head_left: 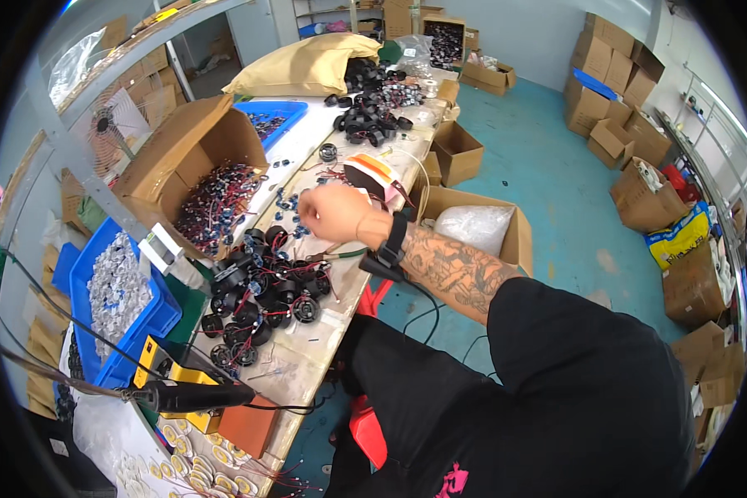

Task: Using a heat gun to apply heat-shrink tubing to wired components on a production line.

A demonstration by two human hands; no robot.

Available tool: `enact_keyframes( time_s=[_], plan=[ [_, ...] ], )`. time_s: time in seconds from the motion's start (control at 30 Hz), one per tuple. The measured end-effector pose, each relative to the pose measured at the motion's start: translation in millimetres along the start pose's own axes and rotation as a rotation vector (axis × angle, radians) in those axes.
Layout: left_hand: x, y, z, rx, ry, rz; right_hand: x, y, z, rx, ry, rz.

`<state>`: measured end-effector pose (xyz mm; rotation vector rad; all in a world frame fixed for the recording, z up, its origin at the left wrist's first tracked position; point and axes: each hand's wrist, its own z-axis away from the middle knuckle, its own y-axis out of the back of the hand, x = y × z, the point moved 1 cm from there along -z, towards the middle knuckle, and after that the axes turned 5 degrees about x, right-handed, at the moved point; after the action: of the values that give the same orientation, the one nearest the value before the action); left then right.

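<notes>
My right hand (339, 214), with a dark band around the wrist, is over the middle of the workbench. Its fingers are curled closed, and whatever they may hold is hidden. Beside its fingertips lie several small blue circuit boards (287, 202). Just beyond the hand is a round black part with an orange and white top (372, 172). Nearer on the bench spreads a pile of round black parts with red wires (266, 295). A green cable (346, 254) lies just below my wrist. My left hand is out of view.
An open cardboard box (212, 170) of small wired parts stands left of my hand. Blue trays (162, 319), a black cylindrical tool (192, 397) and flat round discs (199, 473) lie nearer. A tan sack (295, 66) rests farther back. Cartons (519, 236) stand on the floor beside the bench.
</notes>
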<state>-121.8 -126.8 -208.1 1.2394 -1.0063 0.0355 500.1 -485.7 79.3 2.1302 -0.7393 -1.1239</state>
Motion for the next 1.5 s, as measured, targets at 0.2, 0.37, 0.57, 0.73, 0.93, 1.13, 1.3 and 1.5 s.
enact_keyframes(
  time_s=[0.2,0.37,0.57,0.73,0.93,1.13,1.3,1.5],
  plan=[
    [-9.2,0.1,-1.2,-0.046,0.036,0.065,51.5,-32.1,87.3,-0.24,-0.159,0.378],
    [3.2,2.7,-7.6,-0.09,0.041,-0.01,72.7,-41.6,100.8,-0.12,-0.028,0.288],
    [3.6,-0.5,-9.7,-0.087,0.008,-0.077,80.0,-40.2,104.4,-0.038,-0.085,0.314],
    [1.2,-3.5,-10.9,-0.068,0.041,-0.144,68.6,-44.5,101.3,0.071,-0.147,0.275],
    [46.9,6.3,-15.0,-0.106,0.006,-0.271,29.9,-87.1,29.8,-0.083,0.123,0.148],
    [14.8,-15.9,-16.5,-0.001,0.064,-0.243,36.6,-110.2,-15.0,-0.304,0.129,0.279],
    [18.0,-5.0,6.0,0.047,0.157,-0.214,29.9,-106.1,-19.0,-0.385,0.151,0.401],
    [62.2,26.3,22.6,-0.066,0.175,0.01,-42.8,-15.8,-29.8,-0.255,0.02,-0.065]
  ],
)
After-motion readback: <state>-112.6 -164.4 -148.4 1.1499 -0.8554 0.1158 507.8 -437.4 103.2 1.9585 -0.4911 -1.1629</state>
